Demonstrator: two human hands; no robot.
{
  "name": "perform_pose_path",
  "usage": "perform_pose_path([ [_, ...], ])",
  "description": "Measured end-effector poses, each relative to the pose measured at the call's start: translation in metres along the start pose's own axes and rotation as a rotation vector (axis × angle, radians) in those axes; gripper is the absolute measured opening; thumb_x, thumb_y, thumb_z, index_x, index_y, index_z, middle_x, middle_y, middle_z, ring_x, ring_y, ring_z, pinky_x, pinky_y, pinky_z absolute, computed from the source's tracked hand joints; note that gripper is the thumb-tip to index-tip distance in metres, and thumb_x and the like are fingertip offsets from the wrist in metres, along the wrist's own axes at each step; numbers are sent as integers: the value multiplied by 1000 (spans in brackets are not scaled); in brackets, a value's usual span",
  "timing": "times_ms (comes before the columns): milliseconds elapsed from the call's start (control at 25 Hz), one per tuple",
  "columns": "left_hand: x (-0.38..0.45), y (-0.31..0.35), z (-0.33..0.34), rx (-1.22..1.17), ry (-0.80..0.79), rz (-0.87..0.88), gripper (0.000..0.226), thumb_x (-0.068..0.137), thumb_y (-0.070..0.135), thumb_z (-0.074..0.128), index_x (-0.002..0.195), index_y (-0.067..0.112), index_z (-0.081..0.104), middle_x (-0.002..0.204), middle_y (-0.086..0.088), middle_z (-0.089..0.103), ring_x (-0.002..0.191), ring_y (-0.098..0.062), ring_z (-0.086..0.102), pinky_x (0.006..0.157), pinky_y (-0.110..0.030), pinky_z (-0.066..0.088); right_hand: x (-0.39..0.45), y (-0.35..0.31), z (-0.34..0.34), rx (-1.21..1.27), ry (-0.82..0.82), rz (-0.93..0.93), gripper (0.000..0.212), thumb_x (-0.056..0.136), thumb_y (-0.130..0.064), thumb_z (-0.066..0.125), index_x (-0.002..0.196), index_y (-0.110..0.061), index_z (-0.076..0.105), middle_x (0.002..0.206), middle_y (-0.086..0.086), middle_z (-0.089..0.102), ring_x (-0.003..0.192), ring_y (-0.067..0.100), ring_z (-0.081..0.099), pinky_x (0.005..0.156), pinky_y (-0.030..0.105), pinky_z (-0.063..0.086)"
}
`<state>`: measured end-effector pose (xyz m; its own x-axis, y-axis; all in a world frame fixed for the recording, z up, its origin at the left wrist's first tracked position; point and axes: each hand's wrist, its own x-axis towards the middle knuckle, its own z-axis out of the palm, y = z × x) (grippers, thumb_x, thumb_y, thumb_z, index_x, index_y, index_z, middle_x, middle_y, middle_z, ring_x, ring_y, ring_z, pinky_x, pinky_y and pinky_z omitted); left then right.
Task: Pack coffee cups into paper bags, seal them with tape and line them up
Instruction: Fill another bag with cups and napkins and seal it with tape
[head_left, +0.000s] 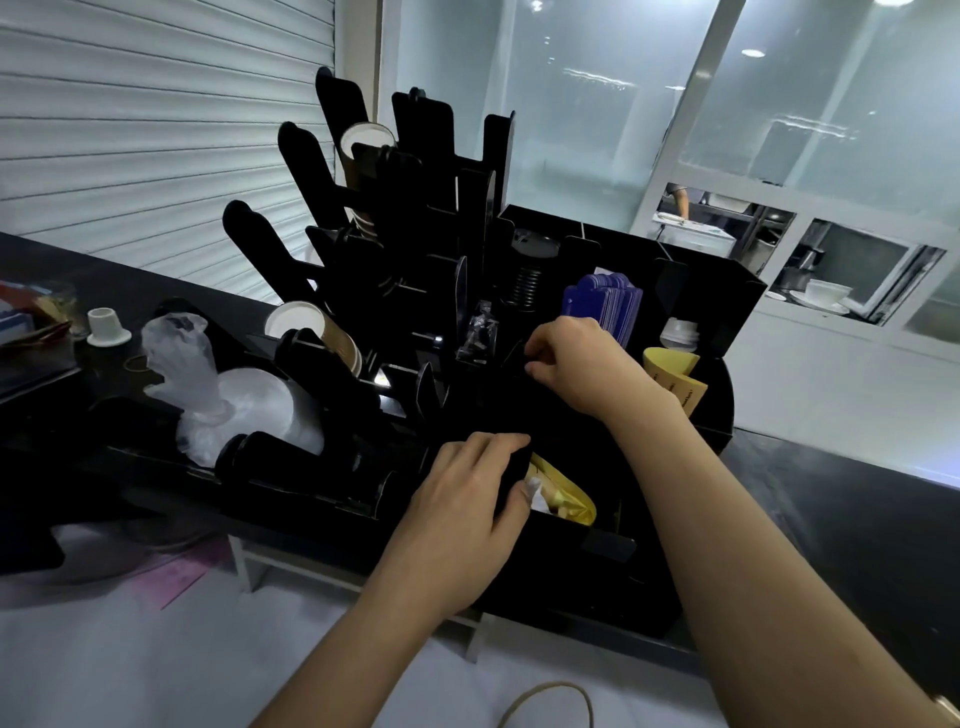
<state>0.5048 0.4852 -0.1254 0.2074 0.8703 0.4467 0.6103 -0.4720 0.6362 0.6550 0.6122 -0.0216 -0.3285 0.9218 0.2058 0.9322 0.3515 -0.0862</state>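
Observation:
A black organiser rack (597, 551) stands on the counter, holding stacks of brown paper cups (322, 332) with white insides in its slanted slots. My left hand (467, 493) grips a black object at the rack's front compartment, just above yellow packets (571, 499). My right hand (576, 364) reaches deeper into the rack with fingers curled, pinching something dark that I cannot make out. A loop of paper-bag handle cord (550, 701) shows at the bottom edge.
A second cup stack (363, 150) sits high in the rack. Clear plastic-wrapped lids (223, 395) lie at the left. Purple cards (602, 306), a black lid stack (524, 280) and yellow sleeves (675, 374) fill the rear compartments. A small white cup (106, 327) stands far left.

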Motion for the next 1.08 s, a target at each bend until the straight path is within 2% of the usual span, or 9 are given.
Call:
perform_pose_path([
  [200, 0, -5, -2, -1, 7, -9, 42, 103, 35, 45, 144, 36, 39, 142, 22, 40, 130, 2, 31, 99, -18, 35, 1, -2, 2, -164, -45, 7, 16, 97, -18, 65, 109, -16, 74, 110, 5, 70, 102, 25, 65, 90, 39, 54],
  [360, -2, -6, 0, -2, 3, 0, 41, 102, 36, 45, 143, 35, 40, 140, 23, 41, 129, 1, 32, 98, -17, 36, -2, 0, 1, -230, 90, -55, 16, 98, -22, 60, 108, -23, 73, 111, 3, 65, 105, 26, 62, 86, 36, 38],
  [480, -2, -5, 0, -6, 8, 3, 40, 102, 35, 45, 142, 37, 40, 139, 24, 40, 128, 2, 32, 98, -19, 38, -2, 5, 0, -215, 152, -37, 18, 102, -23, 55, 114, -20, 68, 116, 6, 60, 108, 30, 58, 84, 37, 33],
  [640, -3, -3, -1, -2, 8, 10, 40, 102, 36, 45, 142, 36, 40, 138, 24, 41, 128, 1, 33, 98, -20, 40, -5, 6, 0, -178, 61, -46, 17, 99, -22, 58, 110, -20, 70, 111, 3, 69, 104, 27, 62, 91, 39, 44],
  [720, -3, -2, -1, -3, 2, 12, 41, 101, 39, 43, 142, 36, 40, 138, 24, 41, 128, 1, 33, 98, -19, 38, -7, 4, 0, -174, 32, -49, 16, 97, -21, 60, 108, -23, 71, 106, 0, 72, 104, 25, 64, 96, 40, 44],
  [920, -5, -7, -2, -2, 8, 3, 41, 101, 39, 44, 142, 37, 39, 139, 25, 40, 129, 2, 31, 98, -16, 35, -8, -2, 0, -140, 124, -72, 21, 96, -17, 62, 114, -23, 71, 106, -3, 73, 104, 21, 66, 102, 40, 43],
  [1080, -5, -9, -2, -2, 10, 1, 40, 101, 38, 45, 141, 37, 39, 139, 25, 40, 129, 2, 32, 99, -18, 36, -8, -2, -1, -95, 146, -66, 20, 97, -16, 61, 115, -20, 70, 105, -2, 73, 101, 22, 66, 99, 43, 47],
])
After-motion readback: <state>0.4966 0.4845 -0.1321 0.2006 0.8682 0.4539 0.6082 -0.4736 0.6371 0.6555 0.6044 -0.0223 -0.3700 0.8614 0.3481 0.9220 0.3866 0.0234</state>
